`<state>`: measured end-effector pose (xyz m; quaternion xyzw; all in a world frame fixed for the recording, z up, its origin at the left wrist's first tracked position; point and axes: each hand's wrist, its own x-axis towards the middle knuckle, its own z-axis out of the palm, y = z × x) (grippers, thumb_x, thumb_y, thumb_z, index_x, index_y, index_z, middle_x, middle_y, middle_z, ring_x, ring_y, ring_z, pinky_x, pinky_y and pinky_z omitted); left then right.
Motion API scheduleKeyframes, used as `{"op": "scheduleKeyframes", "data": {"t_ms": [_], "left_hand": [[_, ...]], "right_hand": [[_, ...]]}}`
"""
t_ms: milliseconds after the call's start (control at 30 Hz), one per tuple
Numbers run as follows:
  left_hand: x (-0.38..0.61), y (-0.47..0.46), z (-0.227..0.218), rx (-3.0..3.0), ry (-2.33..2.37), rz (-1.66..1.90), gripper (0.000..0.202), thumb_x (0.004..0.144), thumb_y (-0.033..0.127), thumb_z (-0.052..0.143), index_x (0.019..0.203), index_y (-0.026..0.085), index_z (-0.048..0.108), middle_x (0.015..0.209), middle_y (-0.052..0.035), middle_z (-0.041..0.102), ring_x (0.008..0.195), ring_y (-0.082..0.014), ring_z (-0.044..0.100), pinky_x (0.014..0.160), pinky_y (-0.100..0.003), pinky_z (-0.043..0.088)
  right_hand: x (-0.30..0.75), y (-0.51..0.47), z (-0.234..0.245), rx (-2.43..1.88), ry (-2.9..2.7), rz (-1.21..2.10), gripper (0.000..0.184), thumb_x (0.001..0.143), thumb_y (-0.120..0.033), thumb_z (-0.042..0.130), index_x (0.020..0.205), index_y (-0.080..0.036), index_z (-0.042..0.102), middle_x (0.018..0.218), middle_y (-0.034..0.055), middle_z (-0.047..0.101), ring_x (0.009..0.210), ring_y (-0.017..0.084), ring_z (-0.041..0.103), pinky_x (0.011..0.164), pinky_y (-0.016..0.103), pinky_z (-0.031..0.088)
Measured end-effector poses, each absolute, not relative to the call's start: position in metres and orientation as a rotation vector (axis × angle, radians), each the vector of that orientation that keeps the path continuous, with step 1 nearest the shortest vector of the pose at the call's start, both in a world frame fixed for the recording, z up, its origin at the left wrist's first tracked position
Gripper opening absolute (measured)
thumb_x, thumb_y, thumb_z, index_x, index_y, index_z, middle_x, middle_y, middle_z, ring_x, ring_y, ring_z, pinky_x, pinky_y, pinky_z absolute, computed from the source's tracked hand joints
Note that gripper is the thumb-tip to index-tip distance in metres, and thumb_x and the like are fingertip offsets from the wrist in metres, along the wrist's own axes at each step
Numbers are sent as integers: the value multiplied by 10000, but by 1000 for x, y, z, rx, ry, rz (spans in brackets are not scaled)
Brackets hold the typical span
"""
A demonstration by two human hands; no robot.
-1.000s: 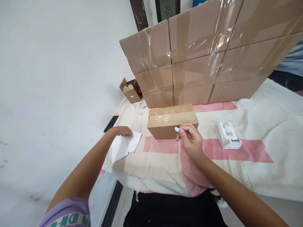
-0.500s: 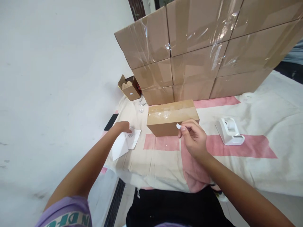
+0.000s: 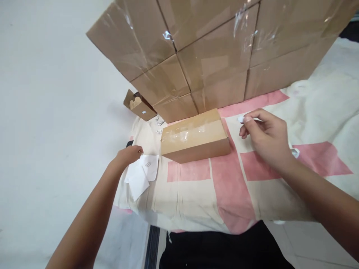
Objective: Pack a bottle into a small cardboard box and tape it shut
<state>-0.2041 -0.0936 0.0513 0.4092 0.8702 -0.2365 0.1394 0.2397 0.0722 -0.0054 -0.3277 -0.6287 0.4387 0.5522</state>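
Observation:
My right hand [image 3: 267,138] pinches a small white strip [image 3: 240,119] between thumb and forefinger, above the cloth to the right of a closed cardboard box [image 3: 195,138]. Clear tape shines along the box's top. My left hand [image 3: 129,155] is at the left, its fingers closed at the edge of loose white sheets of paper [image 3: 138,183]. What its fingertips hold, if anything, is too small to make out. One sheet [image 3: 151,166] bears a small printed outline.
Large cardboard boxes [image 3: 215,63] wrapped in clear film stand stacked behind. An open small carton [image 3: 143,110] is by the wall, with crumpled bits [image 3: 159,121] nearby. A black object [image 3: 129,143] lies behind my left hand. A white tape dispenser [image 3: 295,152] is mostly hidden by my right wrist.
My right hand has moved right, away from the box, carrying the white strip, and now covers most of the tape dispenser. My left hand has drawn slightly left over the papers. The view has shifted.

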Motion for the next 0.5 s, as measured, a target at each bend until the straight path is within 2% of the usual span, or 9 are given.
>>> {"op": "scheduleKeyframes", "data": {"t_ms": [100,233,400,500], "left_hand": [[-206,-95,36,1198,2415,-618,224,748,190,491,830,217,698,990,-46,756,912,-206,668,788,-269,468],[-211,-101,27,1141,2401,-616,169,739,255,506,657,205,645,828,-59,728,793,-210,639,706,-279,453],[-216,-104,38,1094,2429,-612,141,735,320,606,659,201,611,745,-44,699,729,-202,623,653,-272,430],[-215,-106,43,1085,2468,-594,82,736,248,598,670,199,604,744,-40,699,727,-195,625,659,-267,425]], "right_hand": [[238,68,-17,-759,-1507,1069,199,995,-310,630,820,-215,621,649,-22,602,567,122,589,552,273,464],[237,54,-20,-725,-1613,1022,221,999,-275,590,788,-212,614,761,13,606,679,148,597,610,291,464],[237,52,-19,-797,-1575,1159,189,1005,-229,547,824,-212,599,793,9,603,706,147,592,631,282,447],[238,56,-19,-846,-1505,1267,158,1007,-218,526,860,-215,584,731,-11,605,648,144,599,609,277,445]]}}
